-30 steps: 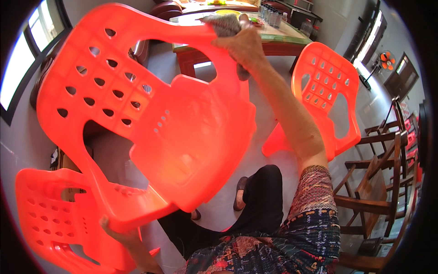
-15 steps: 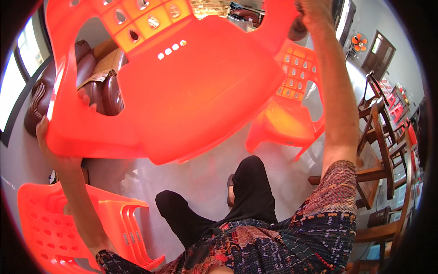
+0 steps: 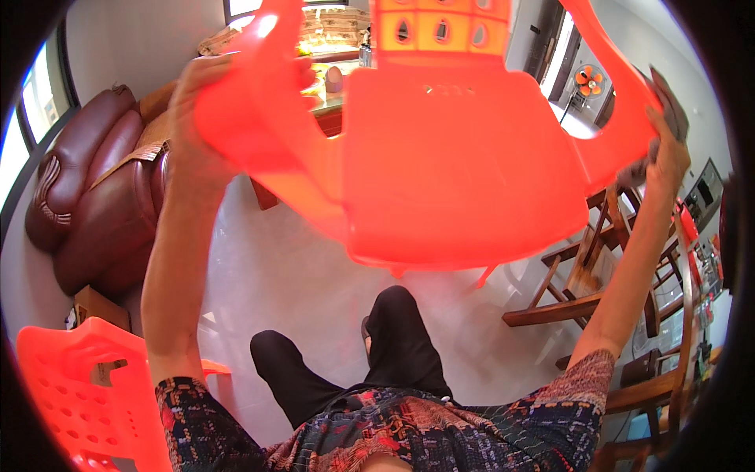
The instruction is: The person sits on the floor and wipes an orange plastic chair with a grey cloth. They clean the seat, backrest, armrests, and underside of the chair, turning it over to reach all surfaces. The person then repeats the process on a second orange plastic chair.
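Two bare hands hold one red plastic chair (image 3: 464, 169) up between them, its seat facing the wearer and its perforated backrest (image 3: 440, 31) running past the top of the view. The left hand (image 3: 195, 98) is curled around the chair's left armrest (image 3: 252, 118), with fingertips showing on the inner side (somewhat blurred). The right hand (image 3: 667, 157) is closed on a grey cloth (image 3: 670, 102), which is pressed against the chair's right armrest (image 3: 621, 153); part of the cloth sticks out above that hand and part below it.

Just outside the left hand stands a brown leather sofa (image 3: 94, 193). Well below that hand, beside the left forearm, is another red chair (image 3: 94, 385), and a cardboard box (image 3: 102, 307) sits between it and the sofa. Under the right hand, near the right forearm, are dark wooden chairs (image 3: 594, 283). Beyond the right hand, farther into the room, is a fan with orange blades (image 3: 588, 80). Between and below both hands are the wearer's black trousers (image 3: 401, 338) and patterned shirt (image 3: 377, 425). Small red legs (image 3: 485, 275) peek out under the seat's front edge; which chair they belong to, I cannot tell.
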`<state>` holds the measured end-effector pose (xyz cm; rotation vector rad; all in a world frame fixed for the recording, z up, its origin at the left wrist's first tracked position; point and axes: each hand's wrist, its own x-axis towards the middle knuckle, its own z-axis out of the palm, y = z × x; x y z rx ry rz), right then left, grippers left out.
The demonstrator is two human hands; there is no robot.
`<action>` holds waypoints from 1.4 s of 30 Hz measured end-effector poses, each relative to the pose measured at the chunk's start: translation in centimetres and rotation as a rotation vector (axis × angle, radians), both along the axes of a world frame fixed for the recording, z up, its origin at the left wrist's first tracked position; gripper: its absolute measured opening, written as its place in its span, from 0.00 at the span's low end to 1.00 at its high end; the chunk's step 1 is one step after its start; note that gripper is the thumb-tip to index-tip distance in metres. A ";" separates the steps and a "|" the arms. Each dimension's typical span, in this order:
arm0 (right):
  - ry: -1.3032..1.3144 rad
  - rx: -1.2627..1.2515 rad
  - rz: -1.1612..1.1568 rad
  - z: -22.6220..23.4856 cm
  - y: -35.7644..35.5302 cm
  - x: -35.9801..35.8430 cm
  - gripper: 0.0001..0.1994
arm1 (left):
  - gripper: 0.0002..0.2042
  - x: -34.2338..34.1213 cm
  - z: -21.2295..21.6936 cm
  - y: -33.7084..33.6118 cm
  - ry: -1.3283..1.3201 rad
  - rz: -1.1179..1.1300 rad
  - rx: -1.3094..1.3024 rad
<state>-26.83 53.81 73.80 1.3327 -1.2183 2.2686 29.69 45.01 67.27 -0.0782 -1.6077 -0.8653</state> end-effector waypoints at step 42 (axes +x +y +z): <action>-0.493 0.123 -0.142 -19.3 1.3 -18.0 0.16 | 0.24 -26.8 -4.9 -9.0 -0.216 -0.393 0.745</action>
